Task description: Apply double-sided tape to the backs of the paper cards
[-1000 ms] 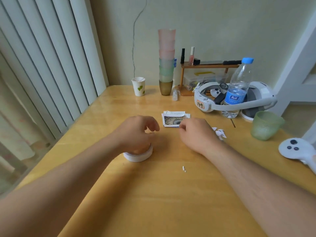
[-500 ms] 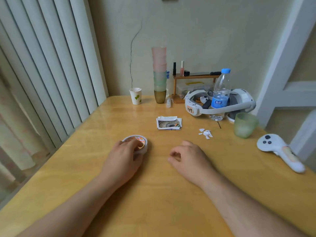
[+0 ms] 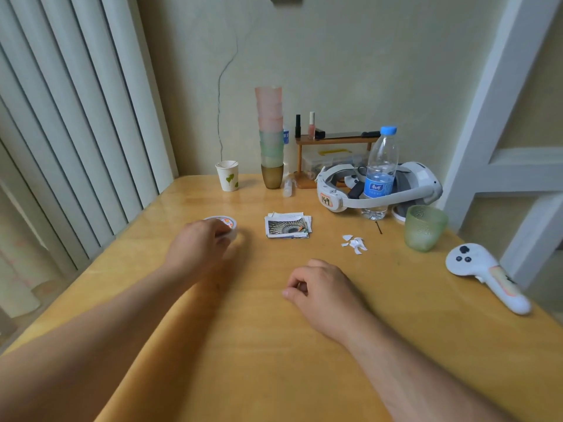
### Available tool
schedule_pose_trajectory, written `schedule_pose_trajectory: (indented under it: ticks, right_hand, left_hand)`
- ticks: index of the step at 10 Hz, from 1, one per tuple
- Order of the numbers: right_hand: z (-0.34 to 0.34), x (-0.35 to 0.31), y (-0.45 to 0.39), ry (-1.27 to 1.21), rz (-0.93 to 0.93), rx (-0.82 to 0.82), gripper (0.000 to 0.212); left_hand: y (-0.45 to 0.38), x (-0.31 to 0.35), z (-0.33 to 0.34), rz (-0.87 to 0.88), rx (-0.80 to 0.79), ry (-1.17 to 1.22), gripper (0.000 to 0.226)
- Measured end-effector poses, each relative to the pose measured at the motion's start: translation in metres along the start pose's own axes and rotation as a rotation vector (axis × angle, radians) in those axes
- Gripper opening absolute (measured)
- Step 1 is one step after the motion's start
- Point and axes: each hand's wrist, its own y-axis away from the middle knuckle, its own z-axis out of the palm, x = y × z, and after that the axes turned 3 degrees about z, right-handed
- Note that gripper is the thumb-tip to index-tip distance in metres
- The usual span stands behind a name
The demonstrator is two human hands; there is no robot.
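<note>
The left hand point(image 3: 199, 248) grips the tape roll point(image 3: 224, 225) (light, rigid) by its rim. The right hand point(image 3: 320, 289) rests loosely curled, holding nothing; the flimsy paper cards point(image 3: 288, 228) lie at its 12 o'clock

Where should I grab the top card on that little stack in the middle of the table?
Probably its near right corner. The card stack lies flat, so pinching the face won't work; lift an edge. Come from the right with the right hand, which holds nothing, since the left hand holds the tape roll.

The wooden table point(image 3: 274, 345) carries a card stack point(image 3: 288, 229), tape roll point(image 3: 227, 224), paper scraps point(image 3: 354, 243).
</note>
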Motion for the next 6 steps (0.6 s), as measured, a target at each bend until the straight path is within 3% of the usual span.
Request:
schedule_pose_trajectory:
  ticks: [3,4,5,6]
  right_hand:
    - [0.001,0.004,-0.003,-0.029,-0.016,-0.011,0.016]
    - [0.002,0.005,-0.006,-0.015,-0.023,-0.02,0.018]
    - [0.003,0.005,-0.006,-0.002,-0.046,0.0,0.03]
    - [0.003,0.007,-0.006,-0.027,-0.044,0.02,0.034]
  left_hand:
    - [-0.012,-0.017,0.029,-0.044,0.027,-0.023,0.028]
    - [-0.013,-0.018,0.031,-0.109,-0.023,-0.033,0.041]
    - [-0.004,-0.008,0.026,-0.092,-0.022,-0.148,0.055]
    - [0.016,0.018,0.028,0.068,0.016,-0.11,0.062]
